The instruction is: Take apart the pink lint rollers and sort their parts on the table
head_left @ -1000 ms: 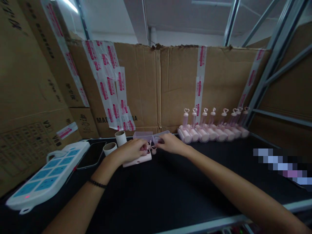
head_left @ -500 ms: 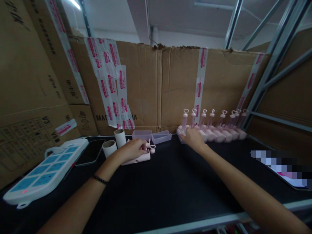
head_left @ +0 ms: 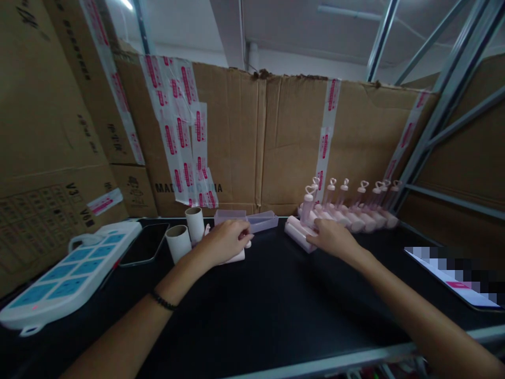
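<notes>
On the left side of the black surface, my left hand (head_left: 228, 241) is closed over some small pale pink parts. Whatever is between its fingers is hidden. A pink half-round piece (head_left: 236, 257) shows beneath the hand. To the right, my right hand (head_left: 333, 238) grips the near end of a pale pink case (head_left: 296, 231). The case lies tilted in front of a row of similar pink cases (head_left: 358, 220). From its far side rises a clear pink tube with a heart-shaped loop on top (head_left: 308, 202). Behind my left hand lie two translucent lilac trays (head_left: 263, 222).
Two white cardboard tubes (head_left: 178, 245) stand left of my left hand. Further left are a dark phone (head_left: 147, 245) and a white power strip (head_left: 71, 276) with blue sockets. A lit phone (head_left: 453, 279) lies at right. Cardboard walls (head_left: 229, 137) close off the back.
My right hand has pulled the pink case forward out of the row, along with its heart-topped tube. My left hand has shifted slightly right over the pink parts.
</notes>
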`<act>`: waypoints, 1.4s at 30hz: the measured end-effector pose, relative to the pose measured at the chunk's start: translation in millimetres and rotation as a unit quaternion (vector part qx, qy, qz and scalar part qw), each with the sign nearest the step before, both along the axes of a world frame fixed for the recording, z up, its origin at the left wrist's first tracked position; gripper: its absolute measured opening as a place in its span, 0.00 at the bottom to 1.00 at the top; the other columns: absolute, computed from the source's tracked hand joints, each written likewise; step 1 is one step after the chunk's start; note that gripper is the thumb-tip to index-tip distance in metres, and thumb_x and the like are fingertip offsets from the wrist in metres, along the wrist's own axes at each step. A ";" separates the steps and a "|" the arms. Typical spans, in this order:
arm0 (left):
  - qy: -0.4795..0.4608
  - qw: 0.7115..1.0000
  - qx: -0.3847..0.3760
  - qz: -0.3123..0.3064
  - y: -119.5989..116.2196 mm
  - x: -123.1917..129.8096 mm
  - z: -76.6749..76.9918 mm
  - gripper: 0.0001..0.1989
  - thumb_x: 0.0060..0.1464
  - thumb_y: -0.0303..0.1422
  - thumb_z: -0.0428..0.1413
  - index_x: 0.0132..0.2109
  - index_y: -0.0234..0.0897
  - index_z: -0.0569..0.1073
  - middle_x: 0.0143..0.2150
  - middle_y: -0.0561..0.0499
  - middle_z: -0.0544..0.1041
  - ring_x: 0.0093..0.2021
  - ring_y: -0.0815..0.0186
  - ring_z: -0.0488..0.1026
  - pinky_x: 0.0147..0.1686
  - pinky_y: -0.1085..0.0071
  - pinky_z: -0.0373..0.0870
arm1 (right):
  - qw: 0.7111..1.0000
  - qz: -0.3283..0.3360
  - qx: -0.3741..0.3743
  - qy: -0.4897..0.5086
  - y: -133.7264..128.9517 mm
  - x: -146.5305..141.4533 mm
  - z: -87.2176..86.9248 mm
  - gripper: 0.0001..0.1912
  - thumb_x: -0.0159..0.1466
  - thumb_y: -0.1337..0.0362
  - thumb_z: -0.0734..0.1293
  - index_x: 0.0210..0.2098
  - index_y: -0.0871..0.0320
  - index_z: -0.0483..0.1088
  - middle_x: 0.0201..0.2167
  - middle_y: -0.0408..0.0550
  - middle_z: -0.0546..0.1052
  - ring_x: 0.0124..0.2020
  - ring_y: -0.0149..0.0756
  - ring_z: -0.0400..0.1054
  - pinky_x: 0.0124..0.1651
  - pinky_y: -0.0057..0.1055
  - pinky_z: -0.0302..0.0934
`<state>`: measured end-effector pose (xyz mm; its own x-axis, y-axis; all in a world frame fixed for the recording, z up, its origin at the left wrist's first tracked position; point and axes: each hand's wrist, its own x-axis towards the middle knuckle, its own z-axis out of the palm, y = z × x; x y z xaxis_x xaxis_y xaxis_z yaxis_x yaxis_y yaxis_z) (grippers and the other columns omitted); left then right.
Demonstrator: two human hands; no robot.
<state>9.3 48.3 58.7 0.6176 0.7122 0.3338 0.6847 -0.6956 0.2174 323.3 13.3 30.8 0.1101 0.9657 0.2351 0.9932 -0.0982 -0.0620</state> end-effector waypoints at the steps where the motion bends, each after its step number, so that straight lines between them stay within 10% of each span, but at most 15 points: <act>1: -0.016 1.000 0.007 -0.015 -6.1 6.0 -2.6 0.09 0.64 0.35 0.55 0.36 0.37 0.75 0.35 0.50 0.76 0.35 0.63 0.72 0.34 0.69 0.61 | 1.000 0.006 -0.007 0.002 -6.7 4.8 0.0 0.16 0.62 0.55 0.69 0.42 0.61 0.75 0.41 0.60 0.81 0.42 0.50 0.76 0.39 0.34 0.60; 7: -0.080 0.994 -0.033 -0.072 -37.4 40.4 -29.4 0.05 0.64 0.35 0.55 0.42 0.39 0.74 0.38 0.50 0.75 0.39 0.61 0.73 0.40 0.66 0.66 | 0.993 0.103 -0.005 0.050 -20.2 11.4 4.0 0.17 0.65 0.51 0.68 0.41 0.60 0.74 0.40 0.56 0.81 0.39 0.43 0.75 0.36 0.30 0.57; 14: -0.213 0.970 -0.114 0.015 -35.1 55.1 -56.6 0.20 0.57 0.38 0.62 0.54 0.39 0.69 0.51 0.45 0.74 0.39 0.61 0.74 0.40 0.63 0.72 | 0.979 0.179 0.035 0.093 -27.4 2.5 -0.4 0.15 0.67 0.54 0.66 0.35 0.61 0.71 0.34 0.51 0.78 0.34 0.38 0.71 0.35 0.31 0.56; 18: -0.291 0.921 -0.260 -0.001 -32.1 58.4 -61.3 0.39 0.48 0.41 0.68 0.64 0.39 0.62 0.58 0.40 0.72 0.30 0.67 0.72 0.29 0.67 0.71 | 0.948 0.249 0.049 0.190 -45.7 -1.2 -3.1 0.17 0.69 0.51 0.65 0.37 0.60 0.71 0.31 0.47 0.75 0.30 0.35 0.67 0.32 0.30 0.55; 22: -0.324 0.848 -0.406 -0.109 -37.0 60.5 -53.4 0.32 0.48 0.41 0.68 0.57 0.36 0.67 0.44 0.47 0.77 0.30 0.66 0.73 0.25 0.71 0.69 | 0.905 0.324 0.045 0.272 -63.9 -7.2 1.4 0.17 0.69 0.51 0.65 0.43 0.59 0.72 0.37 0.47 0.77 0.34 0.35 0.68 0.36 0.29 0.60; 28: -0.359 0.834 -0.389 -0.158 -39.0 64.0 -44.3 0.26 0.44 0.35 0.71 0.49 0.35 0.72 0.47 0.45 0.78 0.47 0.58 0.76 0.47 0.63 0.72 | 0.905 0.317 0.061 0.277 -68.2 -2.8 6.7 0.16 0.69 0.52 0.66 0.46 0.58 0.74 0.43 0.52 0.79 0.42 0.42 0.71 0.46 0.35 0.64; 42: -0.322 0.856 -0.373 -0.158 -34.6 62.0 -50.1 0.27 0.45 0.38 0.71 0.50 0.37 0.71 0.48 0.46 0.78 0.48 0.56 0.75 0.49 0.62 0.70 | 0.899 0.288 0.114 0.310 -60.2 9.6 -11.1 0.16 0.68 0.50 0.67 0.43 0.58 0.73 0.38 0.48 0.78 0.36 0.38 0.70 0.38 0.31 0.63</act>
<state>71.4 13.7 8.6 0.6781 0.7066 0.2021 0.0593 -0.3267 0.9433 332.9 -46.9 19.6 -0.2144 0.8388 0.5004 0.6433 0.5068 -0.5739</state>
